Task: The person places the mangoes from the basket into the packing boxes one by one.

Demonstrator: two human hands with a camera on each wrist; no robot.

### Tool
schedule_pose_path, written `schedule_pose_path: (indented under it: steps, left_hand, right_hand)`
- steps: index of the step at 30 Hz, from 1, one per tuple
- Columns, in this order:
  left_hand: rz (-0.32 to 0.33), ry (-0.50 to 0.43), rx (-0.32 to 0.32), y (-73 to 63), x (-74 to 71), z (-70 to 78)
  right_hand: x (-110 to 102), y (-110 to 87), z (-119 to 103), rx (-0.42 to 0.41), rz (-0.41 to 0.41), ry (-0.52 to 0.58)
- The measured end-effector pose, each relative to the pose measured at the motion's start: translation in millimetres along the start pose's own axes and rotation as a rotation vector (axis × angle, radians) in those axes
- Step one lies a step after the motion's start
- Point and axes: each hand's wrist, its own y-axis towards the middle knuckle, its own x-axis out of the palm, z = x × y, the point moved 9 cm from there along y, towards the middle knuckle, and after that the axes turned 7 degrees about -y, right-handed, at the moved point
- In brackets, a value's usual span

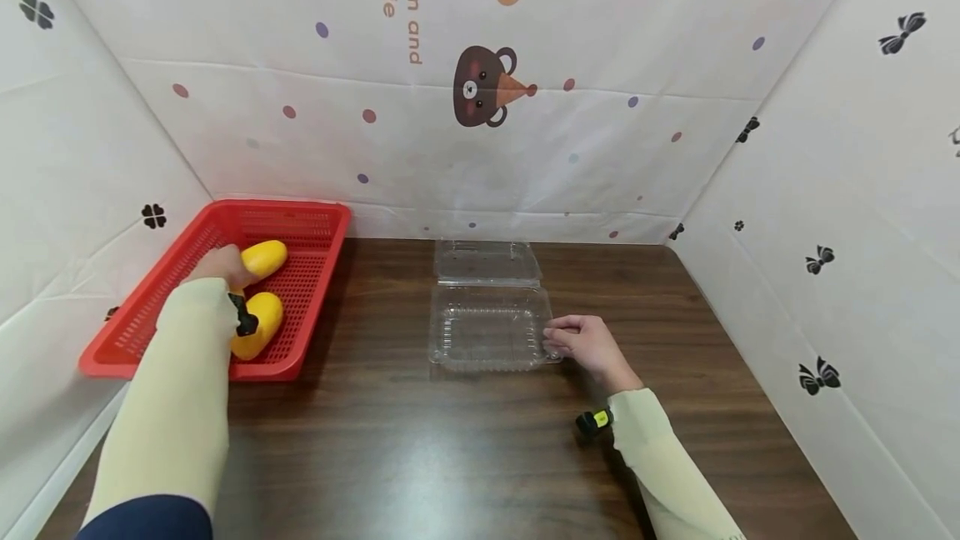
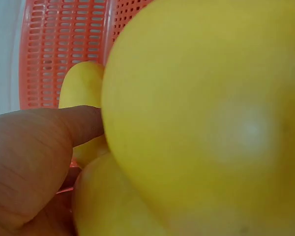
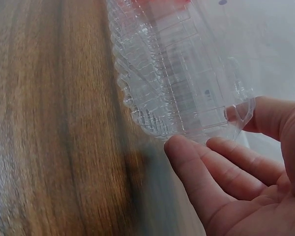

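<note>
My left hand (image 1: 217,267) reaches down into the red basket (image 1: 326,290). Its thumb lies across a yellow mango (image 1: 266,257), which it grips at the left end; the other fingers are mostly hidden. Another mango (image 1: 262,323) rests by my left wrist, and in the left wrist view a big mango (image 2: 201,108) fills the right side. With my right hand (image 1: 588,344) I pinch the right front corner of a clear plastic clamshell box (image 1: 487,332). Thumb and fingertips meet at the rim in the right wrist view. The box lies unfolded, its lid (image 1: 487,261) toward the back.
A dark wooden table (image 1: 390,440) lies under everything. White patterned sheeting (image 1: 630,165) rises at the back and both sides. The basket stands in the back left, against the sheeting, and the plastic box is to its right.
</note>
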Motion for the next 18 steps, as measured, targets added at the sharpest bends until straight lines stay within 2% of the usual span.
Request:
schedule_pose_path:
  steps: [3, 6, 9, 13, 18]
  left_hand:
    - [-0.071, -0.118, -0.089, -11.9, 5.0, -3.0]
    - [-0.082, -0.170, -0.124, -15.2, 5.3, -3.8]
    - [-0.055, -0.133, -0.081, -11.3, 3.0, -2.3]
    - [0.000, -0.012, 0.019, -0.3, -1.0, 1.1]
    - [0.016, 0.009, 0.023, 5.9, -1.3, 1.3]
  right_hand:
    - [-0.8, 0.7, 1.1, 0.001, 0.007, 0.004]
    - [-1.1, 1.2, 2.0, -0.001, 0.010, 0.007]
    - [-1.0, 1.6, 1.9, -0.002, 0.010, 0.006]
    - [-0.6, 2.5, 2.1, 0.003, 0.011, 0.022]
    - [0.4, 3.4, 1.4, -0.009, 0.008, 0.029]
